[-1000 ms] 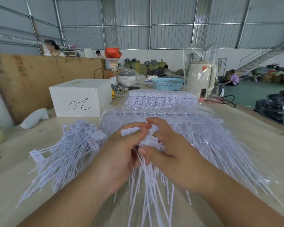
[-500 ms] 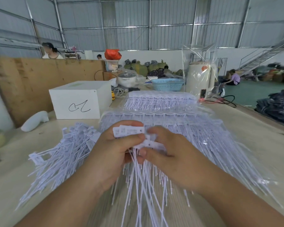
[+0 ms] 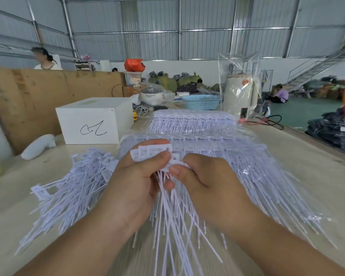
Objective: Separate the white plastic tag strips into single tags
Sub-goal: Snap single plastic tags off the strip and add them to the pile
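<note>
Both our hands are pinching the tag strip (image 3: pixel 153 153) above the table (image 3: pixel 307 176): left hand (image 3: pixel 133 188) grips the joined heads, right hand (image 3: pixel 205 182) nips one tag. We risk tangling the dangling tails, or snapping a head if we twist hard.

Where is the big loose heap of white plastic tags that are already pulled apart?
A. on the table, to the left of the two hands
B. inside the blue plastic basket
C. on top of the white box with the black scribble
A: the loose heap of white plastic tags lies spread on the table, left of the left hand and the right hand, which pinch a strip.
</note>
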A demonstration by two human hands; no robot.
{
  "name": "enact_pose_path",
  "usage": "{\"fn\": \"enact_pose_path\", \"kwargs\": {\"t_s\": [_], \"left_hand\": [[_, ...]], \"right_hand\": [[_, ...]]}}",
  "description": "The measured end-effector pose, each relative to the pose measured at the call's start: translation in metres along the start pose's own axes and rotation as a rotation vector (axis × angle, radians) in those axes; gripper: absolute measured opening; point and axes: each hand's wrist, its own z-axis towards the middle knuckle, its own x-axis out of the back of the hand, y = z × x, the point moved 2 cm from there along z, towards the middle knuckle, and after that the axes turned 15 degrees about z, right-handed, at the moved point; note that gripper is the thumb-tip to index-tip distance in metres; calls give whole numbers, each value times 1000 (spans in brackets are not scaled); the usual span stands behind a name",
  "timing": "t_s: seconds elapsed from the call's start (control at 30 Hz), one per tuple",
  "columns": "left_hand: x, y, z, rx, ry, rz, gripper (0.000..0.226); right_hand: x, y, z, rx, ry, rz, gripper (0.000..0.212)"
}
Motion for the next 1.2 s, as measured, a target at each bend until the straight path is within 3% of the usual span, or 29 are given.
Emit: {"fn": "enact_pose_path", "kwargs": {"t_s": [0.1, 0.17, 0.33, 0.5, 0.77, 1.0, 1.1, 1.2], "left_hand": [[-5, -9, -5, 57, 7, -22, 22], [-11, -19, -7, 96, -11, -31, 20], [-8, -22, -3, 110, -47, -5, 27], [5, -10, 2, 11, -67, 131, 39], [4, -4, 0, -132, -70, 438, 22], [-11, -2, 0, -176, -32, 665, 27], [-15, -3, 5, -125, -17, 660, 28], [-20, -8, 13, -87, -67, 597, 12]], "right_hand": [[20, 3, 8, -14, 370, 249, 43], [35, 7, 10, -2, 443, 348, 44], [11, 12, 2, -5, 17, 305, 6], [2, 15, 0, -32, -125, 270, 25], [-9, 10, -1, -96, -248, 464, 29], [-11, 13, 4, -98, -192, 474, 60], [-9, 16, 3, -85, -187, 540, 69], [-8, 20, 4, -107, -186, 639, 62]]}}
